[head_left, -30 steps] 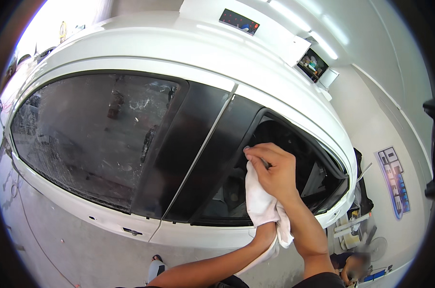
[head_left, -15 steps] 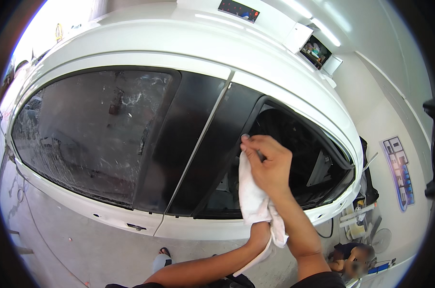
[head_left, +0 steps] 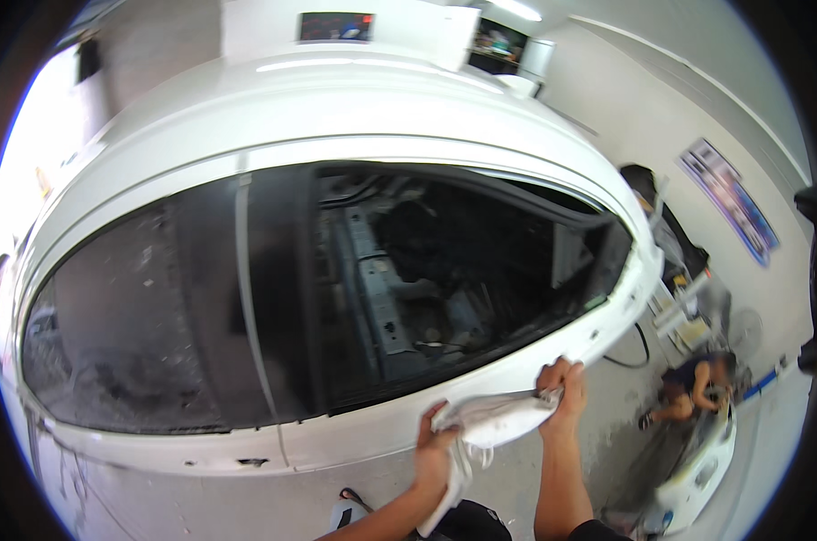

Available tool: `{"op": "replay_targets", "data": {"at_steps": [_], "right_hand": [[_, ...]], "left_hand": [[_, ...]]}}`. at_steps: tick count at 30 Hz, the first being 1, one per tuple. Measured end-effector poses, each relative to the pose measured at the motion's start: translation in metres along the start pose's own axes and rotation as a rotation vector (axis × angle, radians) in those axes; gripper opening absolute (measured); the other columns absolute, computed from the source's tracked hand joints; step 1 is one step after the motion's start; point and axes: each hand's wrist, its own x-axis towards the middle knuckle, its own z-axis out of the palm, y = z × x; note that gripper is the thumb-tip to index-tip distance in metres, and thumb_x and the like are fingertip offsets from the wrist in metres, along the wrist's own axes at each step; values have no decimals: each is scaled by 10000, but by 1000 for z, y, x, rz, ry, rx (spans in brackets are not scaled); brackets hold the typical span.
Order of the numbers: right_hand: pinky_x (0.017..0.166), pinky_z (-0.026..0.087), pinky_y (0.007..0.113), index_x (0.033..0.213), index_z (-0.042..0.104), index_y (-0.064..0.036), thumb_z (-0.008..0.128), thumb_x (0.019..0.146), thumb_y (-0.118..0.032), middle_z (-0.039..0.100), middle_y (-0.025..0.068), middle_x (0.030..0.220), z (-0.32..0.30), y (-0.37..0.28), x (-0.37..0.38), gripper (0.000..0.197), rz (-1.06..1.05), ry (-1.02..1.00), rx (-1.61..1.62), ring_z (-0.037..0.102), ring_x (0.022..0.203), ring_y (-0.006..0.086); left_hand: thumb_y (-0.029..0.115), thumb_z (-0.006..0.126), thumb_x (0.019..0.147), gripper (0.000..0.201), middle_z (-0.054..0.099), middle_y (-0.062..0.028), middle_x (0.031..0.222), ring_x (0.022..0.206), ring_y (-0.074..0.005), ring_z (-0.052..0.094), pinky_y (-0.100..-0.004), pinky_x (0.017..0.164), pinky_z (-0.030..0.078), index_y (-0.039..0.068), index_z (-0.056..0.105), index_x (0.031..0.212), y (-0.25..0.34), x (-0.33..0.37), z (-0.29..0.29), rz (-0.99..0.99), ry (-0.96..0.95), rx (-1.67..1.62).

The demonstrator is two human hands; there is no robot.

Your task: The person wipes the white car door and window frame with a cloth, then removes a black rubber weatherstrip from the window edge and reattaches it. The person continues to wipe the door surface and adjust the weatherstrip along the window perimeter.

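Note:
A white cloth (head_left: 506, 420) is stretched between my two hands, just outside the white car (head_left: 354, 113) and below its rear side window opening (head_left: 480, 270). My left hand (head_left: 433, 453) is closed on the cloth's left end, and a loose tail hangs down beside that wrist. My right hand (head_left: 563, 395) grips the other end, near the lower rear of the door. The car's dusty front side window (head_left: 111, 334) lies to the left. Dark door pillars (head_left: 287, 288) stand between the two windows. Through the rear opening the bare metal interior shows.
At the lower right a person (head_left: 692, 388) crouches on the floor next to a white car panel (head_left: 697, 482). Behind the car's rear are a stack of parts (head_left: 683, 311) and a fan (head_left: 744, 332). A hose (head_left: 641, 347) curves by the car.
Both hands have come down and away from the window pillar, and the cloth is now spread between them. My view has turned to the right, toward the car's rear.

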Motion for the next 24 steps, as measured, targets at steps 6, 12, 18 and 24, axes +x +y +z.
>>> {"op": "replay_targets", "data": {"at_steps": [6,12,18,24], "right_hand": [[915,468,343,1250,534,-51,572,978,-610,576,94,1188,-29,57,-121,623,324,536,89,556,1087,194],[576,473,346,953,592,-61,510,1003,-625,559,17,755,-206,49,-128,573,127,928,123,538,668,143],[726,515,453,1070,620,1,638,932,-489,676,174,819,-449,93,-223,510,607,555,-870,669,797,360],[1004,517,431,1220,657,28,750,791,-290,708,250,1149,-539,224,-450,542,1045,339,-955,650,1162,426]], "left_hand": [[619,291,1030,853,113,-313,1651,1550,-459,11,-533,1233,-4,-5,198,1604,-49,-30,81,628,-726,824],[385,525,1049,579,489,-231,1455,1338,-321,484,-455,1077,418,-11,456,1464,-65,-7,162,262,-1150,799],[261,719,963,513,571,-45,948,624,-111,572,-252,512,485,12,449,1321,17,149,232,708,-169,483],[341,701,982,316,592,-25,886,677,-102,596,-236,557,491,61,563,1031,81,185,283,878,-57,298]]}}
